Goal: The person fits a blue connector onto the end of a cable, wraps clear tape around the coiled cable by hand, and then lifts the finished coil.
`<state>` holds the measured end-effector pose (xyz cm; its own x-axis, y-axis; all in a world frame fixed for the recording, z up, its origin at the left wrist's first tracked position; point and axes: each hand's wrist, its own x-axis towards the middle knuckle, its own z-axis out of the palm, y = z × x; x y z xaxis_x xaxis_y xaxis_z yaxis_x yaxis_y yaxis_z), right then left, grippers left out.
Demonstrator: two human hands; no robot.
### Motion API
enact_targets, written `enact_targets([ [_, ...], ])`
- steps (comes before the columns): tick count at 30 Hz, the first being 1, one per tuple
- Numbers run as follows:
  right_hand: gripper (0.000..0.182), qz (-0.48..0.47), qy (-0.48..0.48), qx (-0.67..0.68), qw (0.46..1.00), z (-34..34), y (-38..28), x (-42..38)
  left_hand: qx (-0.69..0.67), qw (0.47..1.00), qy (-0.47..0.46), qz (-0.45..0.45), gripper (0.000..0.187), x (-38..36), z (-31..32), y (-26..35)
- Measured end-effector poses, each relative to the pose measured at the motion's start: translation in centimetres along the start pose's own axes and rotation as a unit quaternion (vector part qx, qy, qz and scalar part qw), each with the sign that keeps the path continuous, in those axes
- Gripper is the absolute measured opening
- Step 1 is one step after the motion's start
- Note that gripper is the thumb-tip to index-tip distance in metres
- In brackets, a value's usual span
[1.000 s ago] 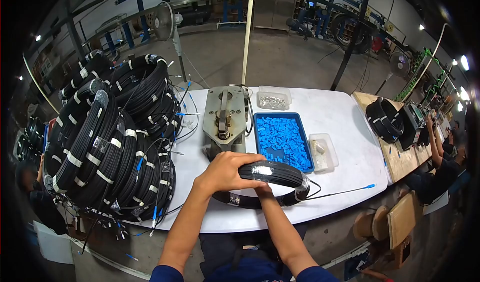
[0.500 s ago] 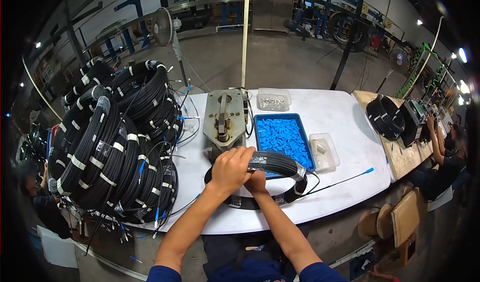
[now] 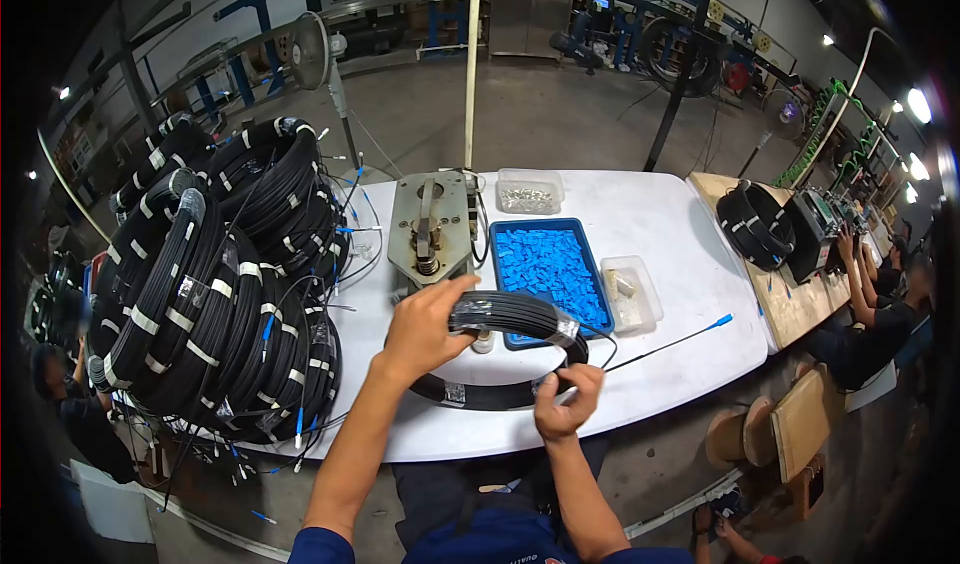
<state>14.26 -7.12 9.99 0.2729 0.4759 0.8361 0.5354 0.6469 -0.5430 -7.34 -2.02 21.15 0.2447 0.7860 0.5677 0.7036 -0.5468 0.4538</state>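
A black cable coil (image 3: 515,309) lies tilted on the white table, bound with clear tape. My left hand (image 3: 428,332) is wrapped round its left upper side, in front of the metal press (image 3: 430,226). At the coil's lower right is my right hand (image 3: 568,400), its fingers curled in near the coil's edge; whether they pinch anything is too small to tell. From the coil a thin cable runs right to a blue connector (image 3: 722,321). The blue tray (image 3: 604,299) of small blue parts stands just behind the coil.
Stacked black coils (image 3: 200,304) with white bands fill the left side. Clear containers stand behind (image 3: 530,192) and right (image 3: 632,296) of the tray. Another coil (image 3: 757,224) sits on a wooden table at the right, where a person (image 3: 880,314) works. A fan (image 3: 312,52) stands behind.
My right hand has moved from beside my left hand to the coil's lower right. My left hand has stayed on the coil. The whole view has shifted slightly.
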Motion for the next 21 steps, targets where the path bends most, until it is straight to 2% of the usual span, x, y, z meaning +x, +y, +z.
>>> enact_targets([
  [1,0.029,0.015,0.021,-0.048,0.999,-1.2,0.4,-0.2,-0.004,1.000,-0.001,0.002,0.058,0.0,-0.8,0.3],
  [3,0.058,0.028,-0.002,-0.116,0.993,-2.6,1.4,0.1,-0.047,0.991,-0.076,-0.102,0.055,-0.2,-2.2,0.3],
  [4,0.067,0.030,-0.009,-0.128,0.991,-2.6,1.5,0.6,-0.078,0.995,-0.045,-0.042,0.047,-0.4,-2.0,-0.5],
  [5,0.077,0.032,-0.015,-0.139,0.990,-2.7,1.5,1.0,-0.079,0.995,-0.047,-0.041,0.047,-0.5,-2.3,-1.0],
  [7,0.100,0.051,-0.035,-0.159,0.985,-2.6,2.7,0.5,-0.066,0.982,-0.125,-0.127,0.040,-0.7,-3.3,-1.3],
  [11,0.113,0.040,0.028,-0.177,0.983,-1.7,3.6,-1.4,-0.098,0.987,-0.030,-0.127,0.042,-2.4,-2.2,-3.3],
  [13,0.118,0.039,0.056,-0.191,0.979,-0.9,3.9,-2.1,-0.118,0.985,-0.024,-0.127,0.045,-2.9,-2.4,-3.5],
  [15,0.124,0.206,0.058,-0.040,0.976,-0.2,4.0,-3.2,-0.176,0.972,0.012,-0.153,0.049,-3.7,-2.6,-3.3],
  [16,0.128,0.231,0.032,0.010,0.972,0.2,4.2,-3.6,-0.185,0.970,0.018,-0.154,0.054,-4.2,-2.7,-3.5],
  [17,0.127,0.322,0.021,0.119,0.939,0.7,4.2,-4.1,-0.183,0.970,0.019,-0.157,0.054,-4.5,-2.8,-3.5],
  [19,0.124,0.383,-0.001,0.203,0.901,1.5,5.7,-5.8,-0.183,0.966,0.055,-0.175,0.057,-5.4,-3.2,-3.5],
  [21,0.109,0.442,-0.038,0.308,0.842,1.9,5.2,-5.5,-0.174,0.967,0.068,-0.173,0.059,-6.5,-3.5,-4.0],
])
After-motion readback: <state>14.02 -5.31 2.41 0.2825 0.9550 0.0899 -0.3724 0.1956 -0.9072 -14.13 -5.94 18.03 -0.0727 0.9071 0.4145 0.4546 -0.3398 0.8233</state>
